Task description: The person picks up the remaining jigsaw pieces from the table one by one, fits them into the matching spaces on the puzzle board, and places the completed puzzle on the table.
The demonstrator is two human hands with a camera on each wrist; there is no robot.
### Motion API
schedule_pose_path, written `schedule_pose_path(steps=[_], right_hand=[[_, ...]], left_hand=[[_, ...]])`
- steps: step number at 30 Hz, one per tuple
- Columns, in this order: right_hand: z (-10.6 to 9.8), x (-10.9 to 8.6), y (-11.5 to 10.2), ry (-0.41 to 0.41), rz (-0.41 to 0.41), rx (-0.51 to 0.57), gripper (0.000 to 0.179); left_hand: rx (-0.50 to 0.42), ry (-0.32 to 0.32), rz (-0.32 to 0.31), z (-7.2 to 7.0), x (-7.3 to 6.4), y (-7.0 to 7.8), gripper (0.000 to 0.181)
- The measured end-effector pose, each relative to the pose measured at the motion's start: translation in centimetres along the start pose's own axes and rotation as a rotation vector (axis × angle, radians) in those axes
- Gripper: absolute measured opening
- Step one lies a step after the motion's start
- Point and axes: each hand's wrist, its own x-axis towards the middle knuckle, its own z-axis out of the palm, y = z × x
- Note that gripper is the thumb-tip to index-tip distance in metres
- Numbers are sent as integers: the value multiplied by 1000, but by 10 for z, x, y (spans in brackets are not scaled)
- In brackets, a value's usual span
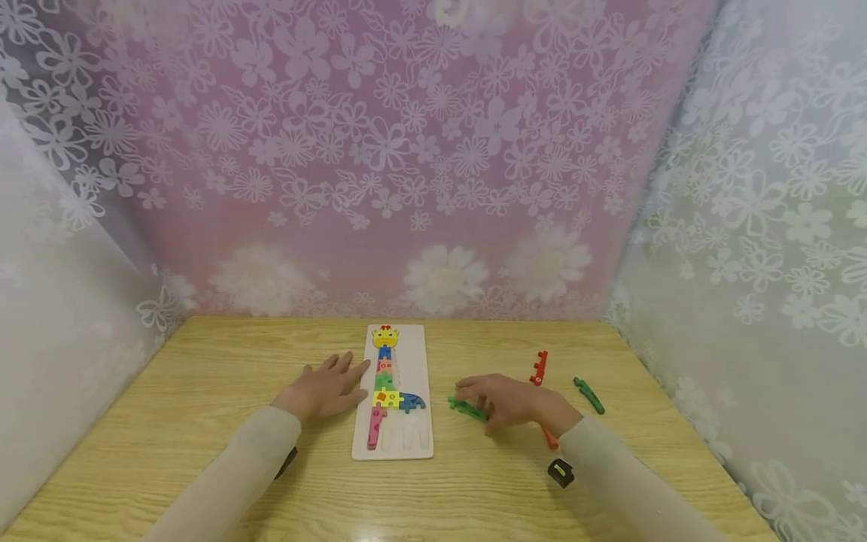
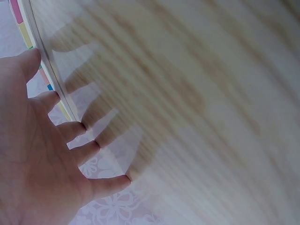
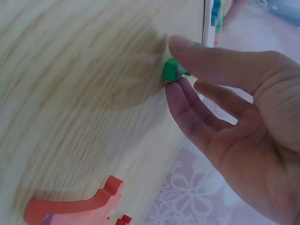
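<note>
My left hand (image 1: 323,390) rests with fingers spread at the left edge of a white puzzle board (image 1: 412,361); in the left wrist view its thumb and a fingertip are right at the board's side. The board bears a giraffe puzzle: a yellow head (image 1: 385,337), a neck of coloured pieces, a yellow body piece (image 1: 387,400), a blue piece (image 1: 412,401) and a pink leg (image 1: 374,430). Bare leg-shaped recesses show lower right. Right of the board, my right hand (image 1: 506,402) pinches a green puzzle piece (image 3: 171,70) between thumb and fingers, close over the table.
Farther right on the wooden table (image 1: 488,489) lie a red toothed piece (image 1: 539,368) and another green piece (image 1: 589,396). A red piece (image 1: 549,438) is partly hidden under my right wrist. Flower-patterned curtains (image 1: 406,188) surround the table.
</note>
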Motion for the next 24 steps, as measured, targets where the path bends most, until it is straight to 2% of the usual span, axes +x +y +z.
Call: schedule_pose_path(steps=[5,11,18,24], right_hand=[[1,0,-3,-13,-1,-24,71],[3,0,-4,9,-39,-6,64],[9,4,-3,58,-87,-148,63],[17,6,2,142,-110,-208,62]], left_hand=[[7,-2,-2,0,0,0,70],[-7,-4,-6,-1,0,0,70],[-13,-3,-1,-1,0,1,70],[-16,6,0,0,0,0,70]])
